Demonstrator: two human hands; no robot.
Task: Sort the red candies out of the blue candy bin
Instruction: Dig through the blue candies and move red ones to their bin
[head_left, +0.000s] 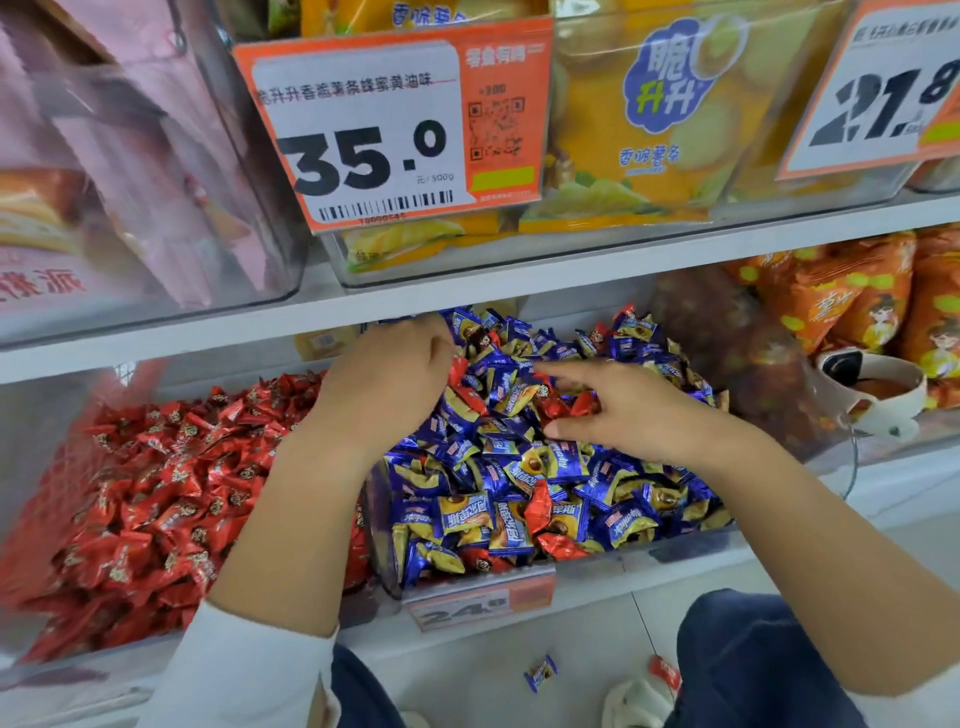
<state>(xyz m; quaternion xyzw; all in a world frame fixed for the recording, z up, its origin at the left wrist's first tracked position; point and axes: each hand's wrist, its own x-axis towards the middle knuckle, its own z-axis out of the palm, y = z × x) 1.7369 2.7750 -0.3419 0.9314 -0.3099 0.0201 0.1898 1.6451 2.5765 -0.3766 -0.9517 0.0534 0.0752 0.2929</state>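
My left hand (387, 374) is curled around red candy (458, 367) at the back left of the blue candy bin (691, 555). My right hand (618, 410) lies loose and released over the blue wrappers, more red candies (563, 402) just beside its fingers. The red candy bin (83, 657) stands alongside at the shelf's left end.

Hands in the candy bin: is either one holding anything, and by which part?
The left hand pinches a red candy at its edge. The right hand reaches over another, gripping nothing.
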